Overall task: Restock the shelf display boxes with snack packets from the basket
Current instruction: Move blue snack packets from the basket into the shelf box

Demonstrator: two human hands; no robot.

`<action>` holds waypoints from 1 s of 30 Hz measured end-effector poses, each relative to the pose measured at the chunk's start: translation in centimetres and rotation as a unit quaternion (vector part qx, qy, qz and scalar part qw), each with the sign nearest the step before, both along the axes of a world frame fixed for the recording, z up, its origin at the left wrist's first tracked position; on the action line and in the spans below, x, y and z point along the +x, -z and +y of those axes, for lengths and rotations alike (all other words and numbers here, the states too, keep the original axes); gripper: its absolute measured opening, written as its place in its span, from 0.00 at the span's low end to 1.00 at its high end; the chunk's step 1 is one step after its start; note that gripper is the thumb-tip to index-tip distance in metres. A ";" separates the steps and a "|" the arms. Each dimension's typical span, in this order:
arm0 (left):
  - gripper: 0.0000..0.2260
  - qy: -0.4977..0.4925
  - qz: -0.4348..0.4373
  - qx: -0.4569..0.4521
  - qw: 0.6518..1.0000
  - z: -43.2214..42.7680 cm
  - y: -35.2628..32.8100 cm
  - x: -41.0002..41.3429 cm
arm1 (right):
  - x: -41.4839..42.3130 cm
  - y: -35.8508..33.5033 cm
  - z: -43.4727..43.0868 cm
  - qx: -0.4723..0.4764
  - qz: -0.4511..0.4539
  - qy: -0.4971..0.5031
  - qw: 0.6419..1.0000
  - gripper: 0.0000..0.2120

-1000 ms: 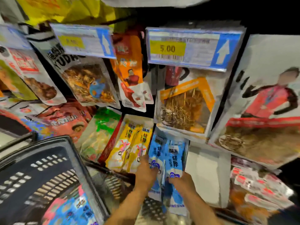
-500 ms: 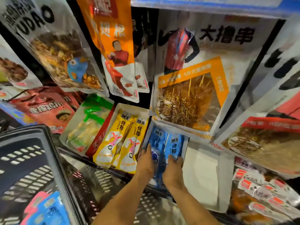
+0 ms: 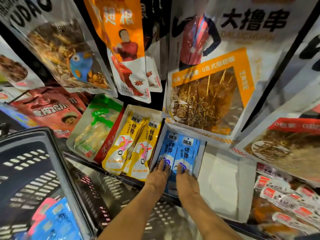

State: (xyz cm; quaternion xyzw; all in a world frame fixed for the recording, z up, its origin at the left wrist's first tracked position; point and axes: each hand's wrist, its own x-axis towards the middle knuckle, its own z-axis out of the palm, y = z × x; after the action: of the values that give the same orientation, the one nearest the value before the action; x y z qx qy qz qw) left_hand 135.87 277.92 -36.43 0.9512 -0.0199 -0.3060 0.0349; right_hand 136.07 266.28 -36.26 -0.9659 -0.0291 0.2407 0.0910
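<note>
The blue packets (image 3: 180, 151) stand in two neat rows inside their display box (image 3: 202, 158), just below centre of the frame. Both hands lie on their lower ends. The left hand (image 3: 158, 176) rests on the left row and the right hand (image 3: 185, 179) on the right row, fingers stretched out nearly straight and pressing flat, with nothing gripped. The fingertips are smeared with blur, so I cannot tell whether a thumb is hooked under a packet's edge.

This looks like the seating step: the blue packets are in and are being pushed down and squared against the box's back wall.

Just left, touching that box, a second box holds yellow packets (image 3: 131, 149). Just right sits a white box (image 3: 220, 181) with its pale floor showing. Large hanging bags (image 3: 207, 94) overlap the top of all three.

The basket (image 3: 57, 163) fills the lower left of the frame, with more blue and pink loose packets (image 3: 57, 220) in its bottom corner.

The next move probably calls for lifting both hands off without dragging the rows forward, then reaching down left into the basket for another handful.
</note>
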 end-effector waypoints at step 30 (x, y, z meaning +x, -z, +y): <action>0.14 -0.338 -0.140 0.104 0.925 26.5 -16.4 -27.5 | -15.0 -21.8 22.8 0.328 -0.161 -0.308 0.878 0.13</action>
State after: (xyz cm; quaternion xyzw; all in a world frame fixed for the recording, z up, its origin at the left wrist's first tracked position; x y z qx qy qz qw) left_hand 108.38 304.44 -20.01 0.9331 0.3296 -0.1397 0.0335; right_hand 121.08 289.07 -14.42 -0.8483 -0.4167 0.0749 0.3179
